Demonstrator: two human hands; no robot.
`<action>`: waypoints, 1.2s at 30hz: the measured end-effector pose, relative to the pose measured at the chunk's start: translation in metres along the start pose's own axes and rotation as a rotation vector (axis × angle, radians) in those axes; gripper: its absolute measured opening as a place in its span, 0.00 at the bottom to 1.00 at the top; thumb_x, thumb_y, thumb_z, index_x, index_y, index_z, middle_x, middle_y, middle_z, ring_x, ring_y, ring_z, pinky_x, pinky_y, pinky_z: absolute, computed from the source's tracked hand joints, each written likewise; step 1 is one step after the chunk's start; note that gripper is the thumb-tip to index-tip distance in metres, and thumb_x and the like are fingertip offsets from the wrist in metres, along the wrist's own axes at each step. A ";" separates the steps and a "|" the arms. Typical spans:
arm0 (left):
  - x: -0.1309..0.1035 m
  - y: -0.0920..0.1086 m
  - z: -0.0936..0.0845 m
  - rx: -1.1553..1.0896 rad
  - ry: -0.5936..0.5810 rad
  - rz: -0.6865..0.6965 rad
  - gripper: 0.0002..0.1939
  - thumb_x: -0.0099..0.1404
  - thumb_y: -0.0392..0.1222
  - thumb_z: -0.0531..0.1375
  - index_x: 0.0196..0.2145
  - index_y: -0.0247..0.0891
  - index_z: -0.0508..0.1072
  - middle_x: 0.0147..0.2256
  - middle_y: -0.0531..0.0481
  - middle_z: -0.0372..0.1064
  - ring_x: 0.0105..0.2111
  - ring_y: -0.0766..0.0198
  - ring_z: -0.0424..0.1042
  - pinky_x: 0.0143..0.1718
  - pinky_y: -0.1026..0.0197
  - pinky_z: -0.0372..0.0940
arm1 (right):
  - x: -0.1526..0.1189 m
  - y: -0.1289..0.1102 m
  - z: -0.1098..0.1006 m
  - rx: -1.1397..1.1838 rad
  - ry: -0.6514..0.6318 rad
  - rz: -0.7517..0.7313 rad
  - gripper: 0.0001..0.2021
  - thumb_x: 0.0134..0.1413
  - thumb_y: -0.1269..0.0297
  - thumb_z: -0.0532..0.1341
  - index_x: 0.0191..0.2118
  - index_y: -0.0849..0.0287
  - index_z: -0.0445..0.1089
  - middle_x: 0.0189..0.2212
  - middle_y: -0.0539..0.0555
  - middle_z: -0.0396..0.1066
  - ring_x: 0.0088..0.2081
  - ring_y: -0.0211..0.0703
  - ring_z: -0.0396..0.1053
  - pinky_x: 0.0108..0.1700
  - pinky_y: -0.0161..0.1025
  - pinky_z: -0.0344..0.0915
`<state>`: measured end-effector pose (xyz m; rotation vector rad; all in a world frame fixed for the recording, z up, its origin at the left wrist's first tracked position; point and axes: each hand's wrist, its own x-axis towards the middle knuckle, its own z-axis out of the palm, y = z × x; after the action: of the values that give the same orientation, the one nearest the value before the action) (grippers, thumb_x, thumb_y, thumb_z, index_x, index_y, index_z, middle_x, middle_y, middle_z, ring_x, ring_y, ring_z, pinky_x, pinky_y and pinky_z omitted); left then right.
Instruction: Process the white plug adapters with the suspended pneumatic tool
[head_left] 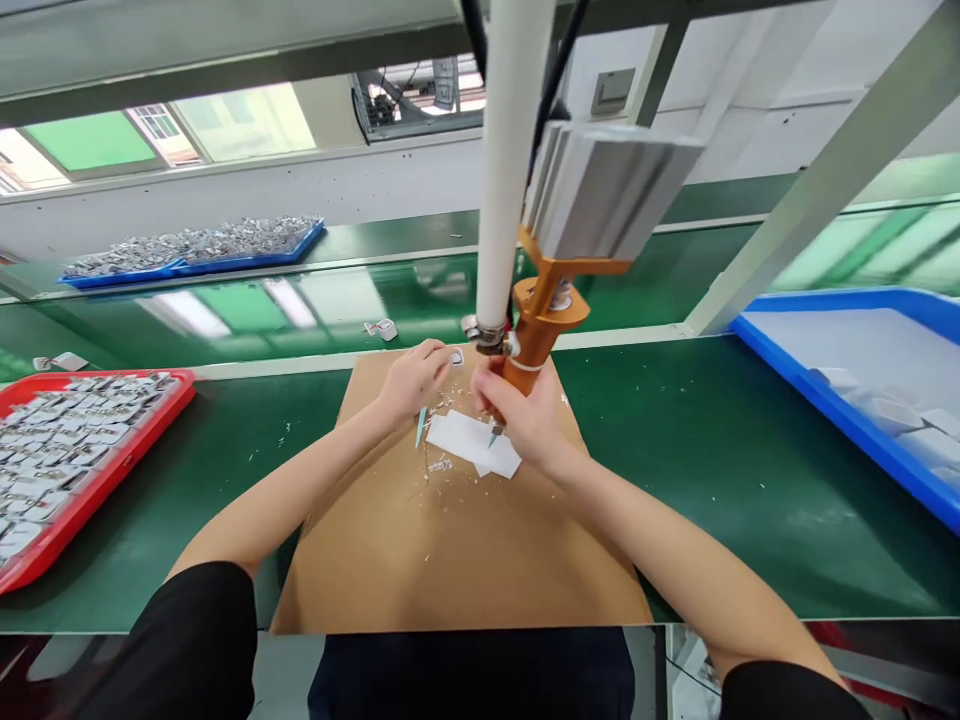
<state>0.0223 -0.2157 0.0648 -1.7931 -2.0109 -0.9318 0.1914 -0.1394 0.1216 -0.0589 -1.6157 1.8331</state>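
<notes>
My right hand (525, 408) is wrapped round the lower part of an orange tool (531, 335), which hangs beside a white pipe. Its pointed tip is over white paper pieces (466, 440) on a brown board (450, 560). My left hand (416, 378) is closed at the fingertips on a small white part (456, 357) near the board's far edge. A thin teal stick (421, 427) lies left of the paper, with small white scraps around it.
At the left stands a red tray (180, 393) of white parts; at the right, a blue tray (847, 415) with white pieces. A blue tray (202, 262) heaped with small metal parts stands far left. One white part (386, 329) lies behind the board.
</notes>
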 end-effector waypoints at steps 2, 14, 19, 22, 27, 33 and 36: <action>-0.023 0.009 -0.003 0.049 0.029 -0.028 0.09 0.68 0.39 0.54 0.41 0.37 0.74 0.39 0.46 0.72 0.36 0.64 0.72 0.35 0.64 0.67 | 0.003 0.000 -0.002 -0.011 -0.014 -0.014 0.10 0.51 0.64 0.60 0.22 0.59 0.62 0.16 0.45 0.60 0.18 0.31 0.54 0.21 0.33 0.51; -0.079 0.037 0.008 -0.042 -0.046 -0.058 0.16 0.71 0.36 0.46 0.51 0.38 0.69 0.49 0.43 0.67 0.38 0.67 0.72 0.37 0.64 0.67 | 0.006 0.001 -0.003 -0.015 -0.021 -0.149 0.10 0.51 0.69 0.58 0.21 0.58 0.62 0.15 0.47 0.60 0.18 0.32 0.55 0.20 0.34 0.49; -0.077 0.039 0.010 0.083 -0.110 -0.063 0.16 0.68 0.45 0.54 0.50 0.36 0.68 0.41 0.45 0.71 0.40 0.58 0.70 0.40 0.57 0.62 | 0.002 -0.004 0.004 -0.010 -0.013 -0.146 0.08 0.48 0.70 0.59 0.22 0.57 0.62 0.13 0.46 0.60 0.16 0.33 0.55 0.19 0.35 0.48; -0.077 0.043 0.013 0.187 -0.049 -0.074 0.14 0.64 0.47 0.58 0.44 0.38 0.71 0.36 0.48 0.72 0.36 0.58 0.69 0.37 0.56 0.57 | 0.000 -0.005 0.005 -0.012 -0.032 -0.149 0.08 0.47 0.68 0.60 0.21 0.56 0.62 0.13 0.45 0.59 0.15 0.33 0.55 0.17 0.35 0.48; -0.079 0.057 0.014 0.095 -0.019 -0.058 0.15 0.62 0.52 0.60 0.37 0.37 0.69 0.32 0.51 0.72 0.32 0.62 0.69 0.34 0.59 0.53 | -0.001 -0.006 0.006 -0.018 -0.063 -0.151 0.07 0.48 0.64 0.60 0.22 0.55 0.63 0.13 0.44 0.58 0.15 0.33 0.54 0.15 0.35 0.46; -0.082 0.069 0.014 -0.024 -0.038 -0.087 0.17 0.61 0.54 0.60 0.38 0.37 0.67 0.32 0.53 0.74 0.32 0.63 0.71 0.34 0.59 0.50 | 0.001 -0.008 0.012 -0.037 -0.065 -0.213 0.08 0.47 0.64 0.62 0.22 0.55 0.63 0.11 0.43 0.51 0.13 0.34 0.52 0.15 0.37 0.46; -0.082 0.070 0.016 -0.047 -0.038 -0.102 0.19 0.61 0.56 0.60 0.38 0.37 0.66 0.28 0.53 0.73 0.30 0.62 0.70 0.34 0.58 0.49 | 0.001 -0.010 0.015 -0.023 -0.054 -0.220 0.07 0.44 0.65 0.63 0.22 0.55 0.65 0.10 0.43 0.49 0.12 0.34 0.49 0.15 0.39 0.43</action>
<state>0.1077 -0.2684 0.0219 -1.7596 -2.1384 -0.9898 0.1884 -0.1514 0.1338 0.1537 -1.6116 1.6597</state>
